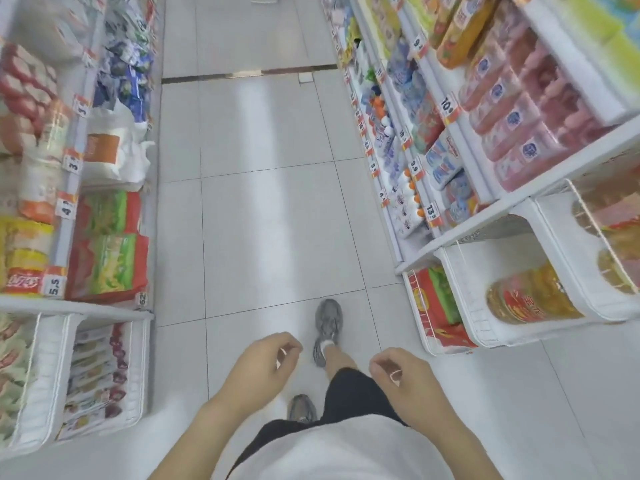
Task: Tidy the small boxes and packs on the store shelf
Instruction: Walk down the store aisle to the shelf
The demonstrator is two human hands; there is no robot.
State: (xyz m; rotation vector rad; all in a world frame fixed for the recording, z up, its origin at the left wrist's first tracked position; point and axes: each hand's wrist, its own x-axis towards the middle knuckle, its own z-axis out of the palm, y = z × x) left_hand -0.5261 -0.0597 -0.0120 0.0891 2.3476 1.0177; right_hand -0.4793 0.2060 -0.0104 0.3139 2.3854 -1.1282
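I stand in a store aisle between two rows of shelves. My left hand point(264, 362) hangs in front of me above the floor, fingers loosely curled, holding nothing. My right hand point(401, 375) hangs the same way, empty. Red and green packs point(107, 263) lie on the low left shelf, and small flat packs point(95, 379) fill a white basket at the lower left. On the right shelves point(485, 216) stand pink wrapped packs point(526, 133) and blue and white packs point(441, 161). Neither hand touches any shelf or pack.
A white tiled floor point(263, 209) runs straight ahead between the shelves. White wire-fronted bins point(512, 306) with yellow bottles jut out at the lower right. My grey shoes point(327, 327) are on the floor in mid-step. Price tags line the shelf edges.
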